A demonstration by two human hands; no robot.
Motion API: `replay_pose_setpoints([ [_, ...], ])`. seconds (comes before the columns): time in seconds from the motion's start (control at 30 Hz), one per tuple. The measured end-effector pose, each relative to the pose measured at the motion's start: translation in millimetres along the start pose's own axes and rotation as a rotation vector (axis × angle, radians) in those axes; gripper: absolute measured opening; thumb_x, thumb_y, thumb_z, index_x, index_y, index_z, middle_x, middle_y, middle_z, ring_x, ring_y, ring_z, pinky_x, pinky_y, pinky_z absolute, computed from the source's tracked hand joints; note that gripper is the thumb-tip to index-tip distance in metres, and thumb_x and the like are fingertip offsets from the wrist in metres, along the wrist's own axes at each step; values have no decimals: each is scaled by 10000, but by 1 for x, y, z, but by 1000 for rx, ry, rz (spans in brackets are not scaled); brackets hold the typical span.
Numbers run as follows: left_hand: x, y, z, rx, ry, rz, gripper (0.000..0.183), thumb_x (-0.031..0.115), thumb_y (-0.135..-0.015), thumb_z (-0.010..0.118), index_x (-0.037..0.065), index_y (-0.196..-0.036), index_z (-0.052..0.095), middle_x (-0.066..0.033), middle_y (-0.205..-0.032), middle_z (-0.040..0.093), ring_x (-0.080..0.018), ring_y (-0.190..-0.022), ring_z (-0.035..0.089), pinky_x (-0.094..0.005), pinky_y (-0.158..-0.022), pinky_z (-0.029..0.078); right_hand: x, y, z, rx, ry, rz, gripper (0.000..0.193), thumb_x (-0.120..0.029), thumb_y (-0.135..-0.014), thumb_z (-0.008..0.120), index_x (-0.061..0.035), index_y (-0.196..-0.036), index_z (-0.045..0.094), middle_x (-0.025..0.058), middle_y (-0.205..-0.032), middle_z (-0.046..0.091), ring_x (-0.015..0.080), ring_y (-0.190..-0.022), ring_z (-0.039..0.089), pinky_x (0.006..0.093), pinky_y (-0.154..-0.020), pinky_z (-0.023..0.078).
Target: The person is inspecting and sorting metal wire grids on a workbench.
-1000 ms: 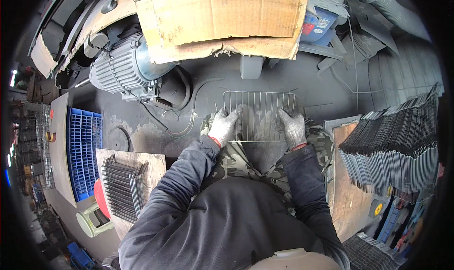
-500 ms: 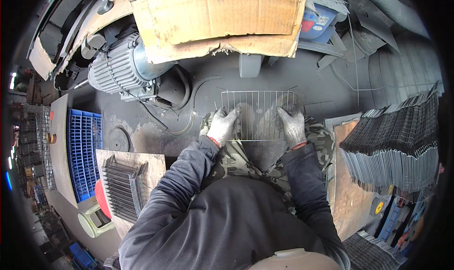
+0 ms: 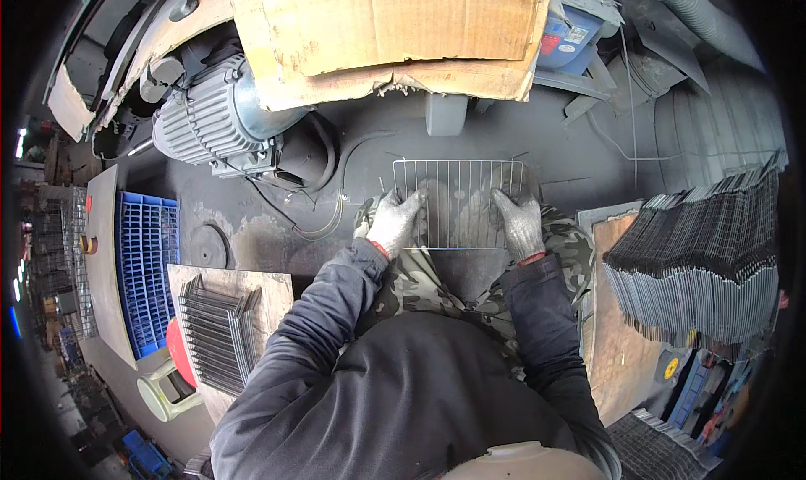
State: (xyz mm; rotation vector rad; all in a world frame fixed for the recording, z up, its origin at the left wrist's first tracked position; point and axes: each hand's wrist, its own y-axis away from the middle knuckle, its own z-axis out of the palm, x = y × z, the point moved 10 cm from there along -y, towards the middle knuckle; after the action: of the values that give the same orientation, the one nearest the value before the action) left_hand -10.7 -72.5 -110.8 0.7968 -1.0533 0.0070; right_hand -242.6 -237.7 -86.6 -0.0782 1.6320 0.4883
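Note:
A rectangular wire rack (image 3: 457, 204) with thin parallel bars is held out in front of me, above my knees. My left hand (image 3: 395, 220), in a pale grey glove, grips its left side with the thumb laid over the bars. On the opposite side my right hand (image 3: 520, 220), gloved alike, is closed round the rack's right edge, thumb on top. The fingers under the rack are mostly hidden. Short bent wire ends stick out near the rack's far corners.
Tall stacks of wire racks (image 3: 693, 266) stand on a board at right; a smaller rack pile (image 3: 220, 333) lies at left. A grey motor (image 3: 206, 123) with cables sits front left. Cardboard (image 3: 395, 26) hangs ahead. A blue plastic grate (image 3: 149, 270) and a stool (image 3: 168, 392) are farther left.
Both hands stay on the wire rack in nearly the same place. The surroundings shift only very slightly in the view.

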Motion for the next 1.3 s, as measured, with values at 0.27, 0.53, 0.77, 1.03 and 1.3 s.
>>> replay_pose_setpoints([
  [0.27, 2, -2, -1, -18, -36, 15, 301, 279, -1038, 756, 25, -1180, 678, -27, -848, 699, -129, -639, 655, -289, -588, 549, -5, 1, 3, -2, 54, 51, 123, -131, -996, 782, -43, -1073, 744, -13, -884, 704, 102, -750, 616, 313, -681, 508],
  [0.53, -1, -5, -5, -9, -87, 23, 286, 251, -1048, 735, 4, -1181, 681, -51, -893, 718, -130, -676, 672, -294, -604, 560, 5, -2, 2, 10, 19, 64, 148, -153, -993, 787, -36, -1076, 751, -9, -876, 704, 110, -754, 613, 324, -687, 503],
  [0.77, 3, -11, 0, -11, -83, 172, 246, 245, -1058, 722, 15, -1119, 658, -36, -874, 705, -120, -663, 656, -286, -587, 547, -15, 4, 3, 22, 48, 69, 185, -136, -999, 778, -28, -1140, 728, 3, -894, 703, 98, -761, 617, 306, -669, 511],
  [1.03, 66, 3, 25, -27, -191, 171, 245, 195, -1028, 772, 13, -1114, 633, -35, -826, 683, -99, -655, 632, -268, -584, 536, -59, 12, -3, 81, -88, 42, 168, -88, -1016, 739, -33, -1167, 690, -12, -881, 681, 92, -743, 617, 263, -629, 493],
  [1.3, 62, -5, 10, -68, -63, 184, 193, 157, -1035, 748, 19, -1044, 613, -54, -767, 685, -126, -576, 633, -285, -529, 539, -67, 2, 12, 77, -94, -33, 210, -32, -1010, 719, -9, -1215, 684, 21, -1005, 728, 111, -811, 652, 271, -694, 542],
])
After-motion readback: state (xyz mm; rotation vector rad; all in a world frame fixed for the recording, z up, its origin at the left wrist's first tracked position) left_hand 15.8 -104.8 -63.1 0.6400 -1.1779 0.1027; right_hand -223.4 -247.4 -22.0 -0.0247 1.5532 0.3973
